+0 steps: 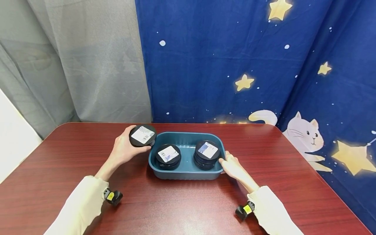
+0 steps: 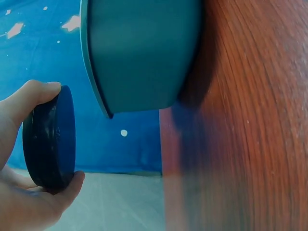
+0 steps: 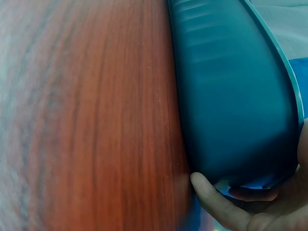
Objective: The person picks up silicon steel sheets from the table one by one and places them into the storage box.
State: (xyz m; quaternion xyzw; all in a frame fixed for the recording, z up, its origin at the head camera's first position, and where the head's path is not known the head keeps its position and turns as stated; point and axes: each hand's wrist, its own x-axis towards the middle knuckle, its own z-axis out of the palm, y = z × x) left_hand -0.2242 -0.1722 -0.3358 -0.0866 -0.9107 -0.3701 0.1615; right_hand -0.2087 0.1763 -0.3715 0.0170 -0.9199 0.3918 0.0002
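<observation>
A blue-green oblong bin (image 1: 188, 176) stands on the table, its outer wall (image 2: 144, 57) filling much of the left wrist view. My left hand (image 1: 124, 147) grips a flat round black container (image 1: 143, 135) by its edge, above the table at the bin's left end. A white label with a barcode covers part of its top. Inside the bin, similar labelled black containers stand at the left (image 1: 168, 155) and, stacked, at the right (image 1: 207, 153). The right hand (image 1: 233, 166) holds the bin's right end, fingers (image 3: 219, 204) curled at its end wall.
The dark red wooden table (image 1: 188, 209) extends around the bin. Behind it hang a grey curtain (image 1: 102, 65) and a blue curtain (image 1: 205, 65) with stars. A small black camera sits on each wrist, below the white sleeves (image 1: 80, 202).
</observation>
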